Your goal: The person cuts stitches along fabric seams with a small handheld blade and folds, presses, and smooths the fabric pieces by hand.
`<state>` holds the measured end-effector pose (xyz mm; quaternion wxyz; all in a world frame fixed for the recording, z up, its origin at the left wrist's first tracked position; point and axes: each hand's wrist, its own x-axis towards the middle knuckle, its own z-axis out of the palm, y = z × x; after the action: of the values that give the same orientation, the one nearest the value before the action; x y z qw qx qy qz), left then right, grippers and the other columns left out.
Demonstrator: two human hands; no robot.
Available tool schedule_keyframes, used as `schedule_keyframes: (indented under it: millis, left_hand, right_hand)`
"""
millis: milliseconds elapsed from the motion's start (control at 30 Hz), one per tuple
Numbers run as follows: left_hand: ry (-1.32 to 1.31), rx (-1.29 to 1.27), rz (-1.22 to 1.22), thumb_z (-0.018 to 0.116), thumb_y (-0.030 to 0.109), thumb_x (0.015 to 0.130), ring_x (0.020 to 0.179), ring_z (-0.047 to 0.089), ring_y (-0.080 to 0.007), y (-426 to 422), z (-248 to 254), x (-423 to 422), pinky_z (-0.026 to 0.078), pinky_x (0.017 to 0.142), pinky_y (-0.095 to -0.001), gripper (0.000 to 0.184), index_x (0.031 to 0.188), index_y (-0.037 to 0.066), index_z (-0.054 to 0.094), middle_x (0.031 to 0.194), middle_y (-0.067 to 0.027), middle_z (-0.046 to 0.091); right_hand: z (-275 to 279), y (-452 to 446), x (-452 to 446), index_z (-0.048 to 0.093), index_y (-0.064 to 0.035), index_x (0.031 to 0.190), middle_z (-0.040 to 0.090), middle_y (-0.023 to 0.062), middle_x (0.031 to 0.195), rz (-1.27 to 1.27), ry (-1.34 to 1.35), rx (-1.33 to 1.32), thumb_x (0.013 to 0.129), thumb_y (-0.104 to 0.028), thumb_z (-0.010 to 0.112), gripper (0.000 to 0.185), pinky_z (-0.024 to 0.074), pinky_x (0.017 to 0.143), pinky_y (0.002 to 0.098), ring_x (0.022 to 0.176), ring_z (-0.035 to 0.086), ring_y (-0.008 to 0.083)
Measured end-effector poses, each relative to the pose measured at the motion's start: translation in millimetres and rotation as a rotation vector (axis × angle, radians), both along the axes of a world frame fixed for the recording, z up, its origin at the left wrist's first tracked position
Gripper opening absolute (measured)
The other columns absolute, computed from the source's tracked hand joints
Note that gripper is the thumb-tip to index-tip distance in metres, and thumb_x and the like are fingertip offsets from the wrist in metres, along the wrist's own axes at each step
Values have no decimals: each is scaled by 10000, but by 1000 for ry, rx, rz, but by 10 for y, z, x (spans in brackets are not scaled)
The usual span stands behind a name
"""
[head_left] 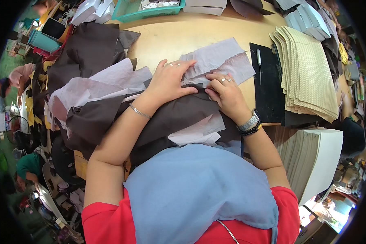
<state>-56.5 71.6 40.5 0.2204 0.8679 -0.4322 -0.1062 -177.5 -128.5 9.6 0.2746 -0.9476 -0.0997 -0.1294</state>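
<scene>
Dark brown cloth lies bunched across the table edge and my lap, with thin pale mauve fabric spread beyond it. My left hand rests on the cloth, its thumb along the dark edge and its index finger stretched over the mauve piece; the other fingers are partly hidden. Close by on the right, my right hand pinches the same dark edge between thumb and bent fingers. More mauve fabric drapes over the cloth at left. A pale flap shows near my apron.
An awl-like tool with a white handle lies on a black mat at right. Beyond it is a stack of cream textured sheets. A teal tray stands at the back. White boards are stacked lower right. Other people sit at left.
</scene>
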Motion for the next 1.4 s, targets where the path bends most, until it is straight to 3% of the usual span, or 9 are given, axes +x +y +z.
schedule_keyframes:
  millis: [133, 333, 400, 433, 533, 800, 1000, 1167, 1400]
  left_hand:
    - [-102, 49, 47, 829, 435, 698, 1353, 482, -290, 1, -123, -19, 212, 1125, -680, 932, 1486, 171, 405, 1386, -145, 569]
    - [-18, 174, 27, 828, 525, 667, 1452, 349, -317, -24, -49, -20, 149, 1115, -730, 1103, 1555, 159, 285, 1465, -187, 497]
    - [-4, 175, 26, 824, 557, 658, 1464, 326, -321, -28, -63, -14, 137, 1114, -735, 1138, 1564, 160, 261, 1475, -194, 484]
    - [1, 177, 29, 822, 573, 653, 1469, 314, -323, -22, -69, -10, 132, 1113, -737, 1156, 1569, 161, 249, 1481, -197, 477]
    - [10, 124, 28, 818, 594, 645, 1479, 298, -308, -11, -107, -6, 127, 1106, -747, 1134, 1555, 164, 296, 1507, -161, 459]
    - [-179, 114, 99, 725, 489, 821, 1398, 405, -282, -265, -53, -113, 194, 1098, -726, 609, 1301, 134, 611, 1422, -81, 530]
    - [-168, -105, -126, 780, 368, 778, 1318, 481, -300, -851, -167, 17, 387, 1081, -505, 543, 1228, 97, 642, 1380, -120, 556]
    - [50, -123, -135, 829, 481, 684, 1415, 386, -329, -1147, -391, 187, 334, 1129, -540, 801, 1345, 105, 577, 1523, -142, 436]
    - [-58, 50, -139, 767, 695, 636, 1489, 259, -325, -1174, -367, 230, 231, 1185, -566, 1072, 1489, 139, 429, 1599, -141, 311]
  right_hand:
    - [151, 83, -75, 630, -110, 1133, 588, 83, 1320, 126, -18, -93, 861, -102, 656, 274, 345, 1088, 604, 1234, 558, 285]
    - [127, -126, -157, 669, -132, 1109, 694, 54, 1088, 144, -16, -37, 739, 14, 659, 397, 377, 1088, 566, 1109, 647, 255]
    - [177, -466, -99, 674, -65, 991, 689, 111, 914, -165, -172, -42, 824, -86, 659, 169, 528, 748, 419, 847, 663, 304]
    - [125, -688, -49, 670, -47, 1009, 682, 139, 902, -354, -265, -31, 870, -150, 674, 173, 527, 724, 413, 846, 658, 323]
    - [116, -1198, -11, 699, 13, 1066, 678, 165, 877, -719, 24, -98, 861, -265, 739, 347, 527, 729, 399, 822, 663, 313]
    - [32, -1429, 41, 722, 17, 899, 689, 108, 705, -729, 142, -115, 825, -246, 771, 278, 541, 642, 360, 618, 664, 237]
    - [-31, -1244, 74, 654, 4, 961, 697, 53, 838, -528, -111, 951, 926, -104, 696, 122, 548, 634, 228, 691, 661, 82]
    - [-43, -972, 100, 583, -27, 1055, 708, 120, 971, -439, -85, 1147, 981, -74, 619, 95, 588, 704, 255, 775, 700, 137]
    - [-59, -948, 312, 481, -85, 1094, 702, 132, 1021, -340, -74, 1183, 1001, -62, 572, 133, 571, 732, 236, 860, 706, 142]
